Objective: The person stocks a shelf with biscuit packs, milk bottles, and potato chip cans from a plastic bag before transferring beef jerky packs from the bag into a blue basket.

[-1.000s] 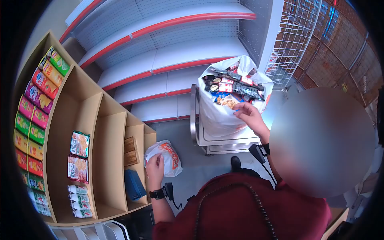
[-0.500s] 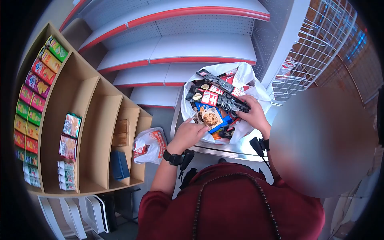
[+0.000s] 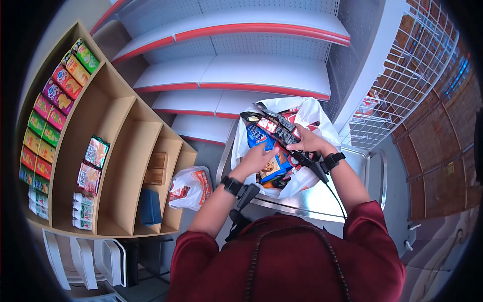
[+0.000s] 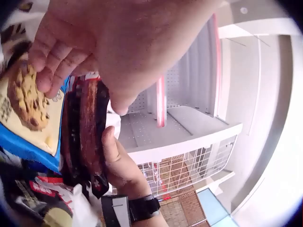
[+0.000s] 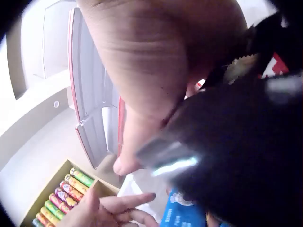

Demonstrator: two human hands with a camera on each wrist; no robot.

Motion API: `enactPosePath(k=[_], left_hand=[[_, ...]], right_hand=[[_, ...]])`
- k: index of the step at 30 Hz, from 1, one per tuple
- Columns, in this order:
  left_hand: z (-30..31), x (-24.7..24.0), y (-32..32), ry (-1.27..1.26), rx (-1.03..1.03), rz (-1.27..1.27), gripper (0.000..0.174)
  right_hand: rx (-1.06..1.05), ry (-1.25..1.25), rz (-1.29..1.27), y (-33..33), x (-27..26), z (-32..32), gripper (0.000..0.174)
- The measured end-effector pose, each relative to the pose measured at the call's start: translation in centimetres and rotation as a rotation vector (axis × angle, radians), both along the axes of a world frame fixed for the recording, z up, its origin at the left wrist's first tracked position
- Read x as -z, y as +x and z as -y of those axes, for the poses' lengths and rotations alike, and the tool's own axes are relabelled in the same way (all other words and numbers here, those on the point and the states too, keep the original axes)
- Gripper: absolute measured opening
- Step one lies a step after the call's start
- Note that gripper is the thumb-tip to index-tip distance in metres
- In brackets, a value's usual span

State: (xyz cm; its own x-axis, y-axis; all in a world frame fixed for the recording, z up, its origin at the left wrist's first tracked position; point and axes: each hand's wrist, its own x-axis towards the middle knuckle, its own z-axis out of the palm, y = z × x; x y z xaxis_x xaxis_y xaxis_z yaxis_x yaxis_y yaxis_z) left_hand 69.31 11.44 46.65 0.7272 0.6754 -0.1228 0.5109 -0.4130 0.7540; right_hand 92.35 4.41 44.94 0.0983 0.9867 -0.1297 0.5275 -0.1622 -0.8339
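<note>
A white plastic bag [image 3: 322,121] full of snacks stands on a metal cart. My right hand [image 3: 309,141] grips long black snack packs [image 3: 274,129] at the top of the bag. In the left wrist view, its thumb lies along the dark packs [image 4: 87,127]. Beside them my left hand [image 3: 255,160] is over a blue cookie pack [image 3: 255,135], with fingers loosely extended; the left wrist view shows its fingertips by the printed cookie [image 4: 31,99]. A black pack [image 5: 246,142] fills much of the right wrist view and hides the right fingers.
On the left, a wooden shelf [image 3: 132,146] holds colourful snack packs, white bottles and a blue box. A smaller white bag [image 3: 201,186] stands beside it. White shelves with red edges [image 3: 261,28] rise behind the cart [image 3: 322,201], and a wire rack [image 3: 397,85] is at right.
Both hands came to the bag from apart. Since the middle frame, the black packs have shifted and turned with my right hand, and more of the blue packs shows. The view has also shifted.
</note>
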Motion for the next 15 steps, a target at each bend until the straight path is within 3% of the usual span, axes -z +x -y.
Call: enactPosePath(k=[1, 2, 5, 7, 9, 10, 14, 15], left_hand=[[-0.1, -0.4, 1.0, -0.31, -0.055, 0.082, 0.045], [-0.2, -0.7, 1.6, -0.618, -0.106, 0.164, 0.049], [-1.1, 0.4, 2.8, -0.761, -0.122, 0.265, 0.05], [-0.6, -0.4, 2.6, -0.868, -0.137, 0.476, 0.052], [0.4, -1.6, 2.4, -0.853, -0.095, 0.765, 0.054], [0.7, -2.8, 2.2, -0.861, -0.086, 0.817, 0.056], [0.7, -4.0, 1.7, -0.72, -0.179, 0.913, 0.056], [0.6, -4.4, 1.3, -0.681, -0.153, 0.937, 0.055]], right_hand=[[-0.037, -0.066, -0.162, -0.1, -0.6, 0.1, 0.103], [-0.032, -0.03, -0.148, -0.3, -0.7, -0.1, 0.096], [-0.084, -0.104, -0.204, -1.6, -1.4, 1.2, 0.094], [-0.109, 0.075, -0.289, -3.0, -0.9, 2.0, 0.094], [-0.076, 0.21, -0.274, -5.0, -2.0, 2.8, 0.094], [-0.045, 0.183, -0.241, -6.3, -4.1, 3.7, 0.096], [-0.161, 0.467, 0.008, -7.9, -5.0, 4.3, 0.103], [-0.184, 0.412, -0.016, -8.0, -5.3, 4.6, 0.1]])
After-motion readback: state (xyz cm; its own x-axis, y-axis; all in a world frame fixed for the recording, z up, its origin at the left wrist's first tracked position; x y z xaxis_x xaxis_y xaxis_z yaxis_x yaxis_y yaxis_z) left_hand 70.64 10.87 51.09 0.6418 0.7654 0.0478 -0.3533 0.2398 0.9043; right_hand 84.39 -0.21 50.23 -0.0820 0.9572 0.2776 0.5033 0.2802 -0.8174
